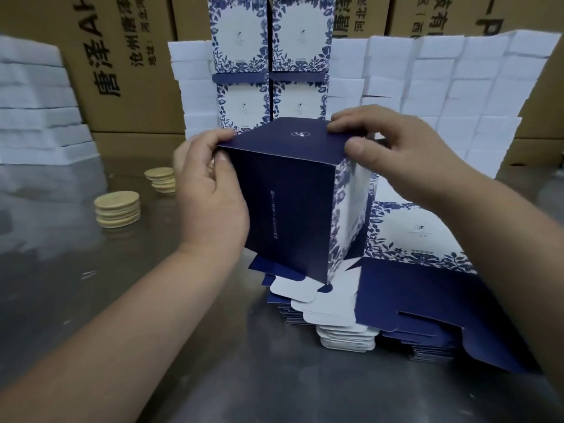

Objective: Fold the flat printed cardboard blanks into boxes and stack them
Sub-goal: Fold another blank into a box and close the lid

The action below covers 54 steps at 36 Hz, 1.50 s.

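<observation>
A person is holding a half-formed navy box (287,209) upright in the air at the middle of the view, just above the stack of flat blanks (427,303) that is lying on the steel table (91,270) at about five o'clock from it. The left hand (210,190) is gripping the box's nine o'clock side, with fingers wrapped behind the wall and the thumb pressing on the near corner of the top flap (287,137). The right hand (393,157) is pinching the flap's three o'clock edge, thumb at the front corner and fingers lying on top. In my judgement the lid is being closed. The main risk is the flap's tuck tab catching on the outside of the wall and creasing, caused by uneven pressure from the two thumbs. Squeezing the side too hard could skew the walls out of square. Whether the bottom is locked is hidden, and if it is not, the box could be springing open once set down. Finished boxes (268,56) are standing stacked at twelve o'clock, in front of white foam trays (457,87), so a careless reach there could topple them. Wooden discs (117,209) are sitting at nine o'clock, well apart.
</observation>
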Tool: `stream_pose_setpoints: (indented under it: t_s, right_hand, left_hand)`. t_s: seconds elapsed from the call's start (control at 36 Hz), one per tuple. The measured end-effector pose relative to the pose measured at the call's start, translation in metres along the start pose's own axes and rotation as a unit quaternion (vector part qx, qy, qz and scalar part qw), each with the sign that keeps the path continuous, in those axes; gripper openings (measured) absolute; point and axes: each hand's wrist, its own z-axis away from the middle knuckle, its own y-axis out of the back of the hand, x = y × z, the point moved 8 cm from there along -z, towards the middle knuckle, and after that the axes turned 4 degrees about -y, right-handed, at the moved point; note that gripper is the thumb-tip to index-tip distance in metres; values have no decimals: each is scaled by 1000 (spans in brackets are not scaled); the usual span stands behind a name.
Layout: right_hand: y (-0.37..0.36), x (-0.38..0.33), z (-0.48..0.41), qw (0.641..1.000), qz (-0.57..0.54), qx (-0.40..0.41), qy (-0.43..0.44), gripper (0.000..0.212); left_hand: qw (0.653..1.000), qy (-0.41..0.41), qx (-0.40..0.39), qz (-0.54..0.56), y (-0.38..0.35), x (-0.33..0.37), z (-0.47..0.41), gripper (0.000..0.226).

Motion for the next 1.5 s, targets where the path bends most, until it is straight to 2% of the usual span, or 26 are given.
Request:
stream_pose_setpoints:
  t_s: [0.06,0.14,0.19,0.25,0.31,0.39,0.47,0.64,0.72,0.78,0.83,1.08,1.25,1.39,1.5]
  right_hand:
    - [1,-5,1,998,56,-20,15,40]
    - [5,-5,0,993,118,-1,1,62]
    - [7,-6,-1,986,162,27,-19,80]
    - [7,-10,-1,980,192,35,-27,89]
    - [6,-13,-1,978,205,34,-31,85]
    - [9,-19,0,977,209,43,-26,66]
    - [7,-26,4,977,203,58,1,49]
    - [2,-34,14,965,202,149,73,32]
    - [-4,-19,16,987,61,138,59,15]
    - [-12,-2,14,993,-67,95,4,15]
    - [-14,5,15,989,-115,94,-6,17]
    - [-19,5,23,986,-83,144,17,24]
    - [-19,1,24,984,-91,146,35,22]
    - [-18,1,20,980,-147,126,40,18]
    - [-20,-1,19,980,-142,131,58,20]
  left_hand:
    - [999,-5,10,-36,3,0,-2,34]
    - [998,-27,-9,-59,2,5,0,34]
    - [994,-86,-52,-51,-4,15,7,31]
    - [983,-141,-106,-51,-13,23,18,33]
    - [976,-155,-141,-56,-19,25,24,37]
    - [983,-82,-160,-46,-22,16,22,41]
    - [989,-31,-146,-20,-21,11,22,41]
    - [991,-74,-111,0,-20,15,23,42]
    - [990,-91,-112,-2,-20,18,24,38]
    - [989,-83,-123,6,-21,18,22,35]
    - [988,-71,-134,6,-21,18,20,34]
    - [991,-62,-109,39,-19,20,14,17]
    - [986,-83,-125,70,-21,20,11,20]
    - [983,-120,-138,22,-19,24,8,25]
    - [984,-113,-137,17,-19,23,4,22]
